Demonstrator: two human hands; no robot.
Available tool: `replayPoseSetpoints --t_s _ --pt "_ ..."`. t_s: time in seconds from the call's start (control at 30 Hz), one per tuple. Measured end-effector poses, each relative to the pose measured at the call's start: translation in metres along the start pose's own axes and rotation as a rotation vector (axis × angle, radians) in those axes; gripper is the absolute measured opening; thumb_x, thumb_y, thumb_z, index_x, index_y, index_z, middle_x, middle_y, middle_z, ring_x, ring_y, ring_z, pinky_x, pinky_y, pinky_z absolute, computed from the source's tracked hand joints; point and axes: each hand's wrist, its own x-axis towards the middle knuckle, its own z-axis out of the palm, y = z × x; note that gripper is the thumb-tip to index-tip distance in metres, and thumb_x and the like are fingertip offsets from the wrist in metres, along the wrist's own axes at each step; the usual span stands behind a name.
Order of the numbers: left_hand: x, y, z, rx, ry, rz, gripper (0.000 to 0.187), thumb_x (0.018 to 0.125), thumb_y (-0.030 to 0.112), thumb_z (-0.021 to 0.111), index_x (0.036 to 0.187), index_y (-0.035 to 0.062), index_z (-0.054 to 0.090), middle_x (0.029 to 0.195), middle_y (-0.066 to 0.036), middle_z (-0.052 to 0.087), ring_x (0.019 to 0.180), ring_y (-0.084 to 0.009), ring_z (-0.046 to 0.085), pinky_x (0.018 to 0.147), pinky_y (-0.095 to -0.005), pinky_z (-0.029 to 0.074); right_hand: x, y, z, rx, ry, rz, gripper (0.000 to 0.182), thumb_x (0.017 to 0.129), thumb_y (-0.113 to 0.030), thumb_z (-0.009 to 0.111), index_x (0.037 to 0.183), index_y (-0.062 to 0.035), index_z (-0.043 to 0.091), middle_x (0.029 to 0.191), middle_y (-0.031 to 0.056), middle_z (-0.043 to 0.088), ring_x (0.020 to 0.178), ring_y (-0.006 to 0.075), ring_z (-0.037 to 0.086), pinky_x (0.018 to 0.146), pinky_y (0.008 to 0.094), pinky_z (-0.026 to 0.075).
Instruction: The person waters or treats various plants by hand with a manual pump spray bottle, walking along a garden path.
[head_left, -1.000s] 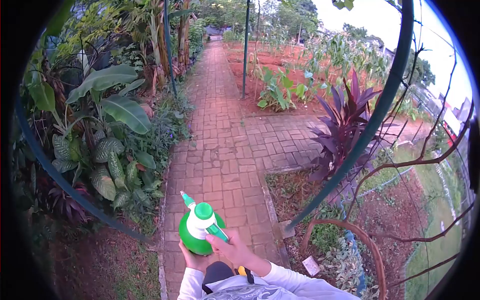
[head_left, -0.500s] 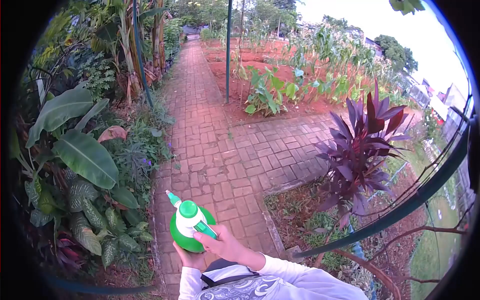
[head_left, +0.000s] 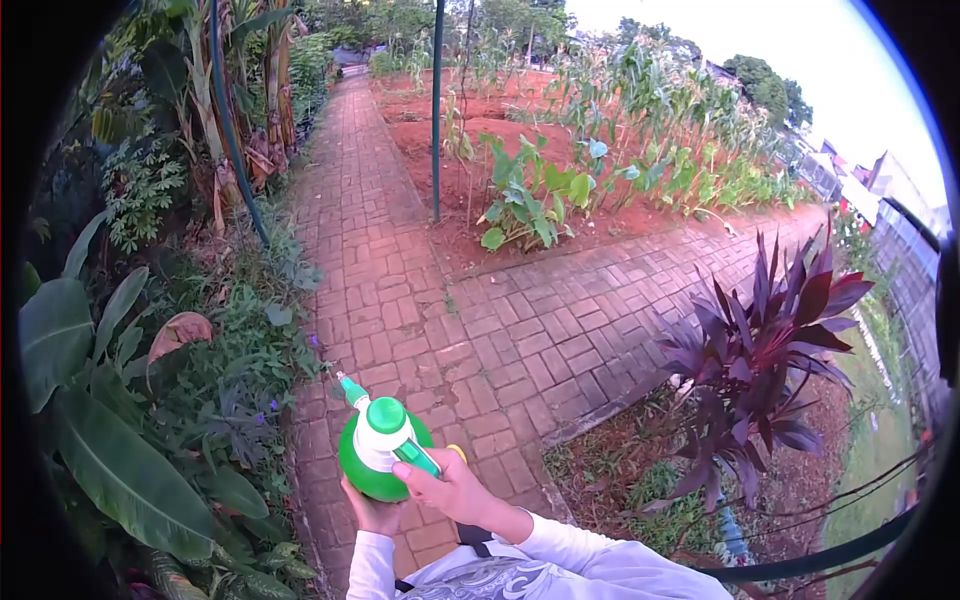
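Observation:
A green pump spray bottle [head_left: 352, 462] with a white neck, a green round cap and a green nozzle is held low in front of my body. Its nozzle points ahead and slightly left, over the path. My left hand [head_left: 372, 512] cups the bottle's near side from below, its fingers mostly hidden behind the bottle. Wrapped around the green-and-white handle is my right hand [head_left: 455, 495], its thumb lying on top of the lever. I cannot make out whether liquid is leaving the nozzle.
A brick path [head_left: 340, 230] runs ahead and branches right. Large-leaved plants [head_left: 135, 475] crowd the left edge. A purple-leaved shrub [head_left: 770, 350] stands at right. A thin green post [head_left: 437, 110] rises beside the red soil bed [head_left: 410, 135]. A green curved pipe [head_left: 820, 555] crosses the lower right.
The view has moved forward along the path; the purple shrub now sits farther right and lower, and the left leaves are nearer the edge. Both hands keep their hold on the spray bottle.

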Motion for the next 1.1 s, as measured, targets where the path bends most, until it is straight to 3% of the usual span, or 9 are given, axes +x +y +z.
replayPoseSetpoints --t_s 0.17,0.23,0.53,0.77,0.83,0.97,1.1 --pt "0.098 0.042 0.046 -0.011 -0.014 0.043 0.073 0.071 0.071 0.027 0.122 0.0187 0.036 0.117 -0.003 0.045 0.104 -0.0207 0.046 0.083 -0.0383 0.041 0.121 -0.008 -0.038 -0.022 0.006 0.000 0.028 0.084 -0.022 0.051 0.062 -0.0067 0.045 0.053 -0.0053 0.039 0.048 0.0017 0.034 0.042 0.0196 0.026" --pt "0.140 0.060 0.049 -0.104 0.038 0.054 0.072 0.074 0.067 0.025 0.127 0.0183 0.029 0.127 -0.006 0.034 0.112 -0.0275 0.039 0.082 -0.0474 0.039 0.167 -0.015 -0.052 -0.013 0.000 0.001 0.027 0.084 -0.022 0.051 0.062 -0.0065 0.046 0.054 -0.0052 0.040 0.048 0.0017 0.034 0.042 0.0195 0.027" --pt "0.287 0.145 0.081 -0.114 0.103 0.139 0.073 0.074 0.068 0.023 0.125 0.0171 0.033 0.121 -0.005 0.041 0.104 -0.0245 0.046 0.073 -0.0403 0.046 0.341 -0.024 -0.089 0.048 -0.061 0.020 0.024 0.083 -0.020 0.053 0.065 -0.0047 0.048 0.055 -0.0052 0.041 0.050 0.0014 0.036 0.043 0.0188 0.029" --pt "0.431 0.220 0.056 -0.071 0.072 0.111 0.069 0.075 0.065 0.025 0.123 0.0173 0.035 0.121 -0.006 0.041 0.105 -0.0247 0.045 0.074 -0.0421 0.045 0.502 0.002 -0.114 0.040 -0.074 0.035 0.024 0.083 -0.020 0.052 0.065 -0.0051 0.047 0.056 -0.0050 0.041 0.051 0.0016 0.036 0.043 0.0188 0.030" --pt "0.474 0.248 0.066 -0.136 0.155 0.071 0.069 0.074 0.065 0.026 0.123 0.0178 0.036 0.121 -0.005 0.041 0.106 -0.0242 0.044 0.076 -0.0431 0.044 0.554 0.007 -0.125 0.006 -0.080 0.048 0.025 0.083 -0.021 0.053 0.064 -0.0055 0.047 0.056 -0.0051 0.041 0.050 0.0016 0.036 0.043 0.0188 0.030" --pt "0.558 0.303 0.065 -0.105 0.074 0.025 0.068 0.073 0.065 0.028 0.122 0.0180 0.037 0.120 -0.004 0.042 0.107 -0.0230 0.043 0.078 -0.0434 0.043 0.644 0.005 -0.132 -0.017 -0.039 0.076 0.028 0.084 -0.023 0.052 0.062 -0.0061 0.045 0.055 -0.0051 0.040 0.050 0.0015 0.036 0.043 0.0189 0.030" --pt "0.626 0.351 0.074 -0.092 0.096 0.028 0.066 0.073 0.065 0.031 0.119 0.0180 0.039 0.116 -0.003 0.044 0.102 -0.0205 0.045 0.073 -0.0394 0.043 0.716 -0.012 -0.140 0.004 0.005 0.087 0.029 0.084 -0.023 0.052 0.061 -0.0063 0.044 0.054 -0.0051 0.040 0.050 0.0015 0.036 0.043 0.0192 0.029"
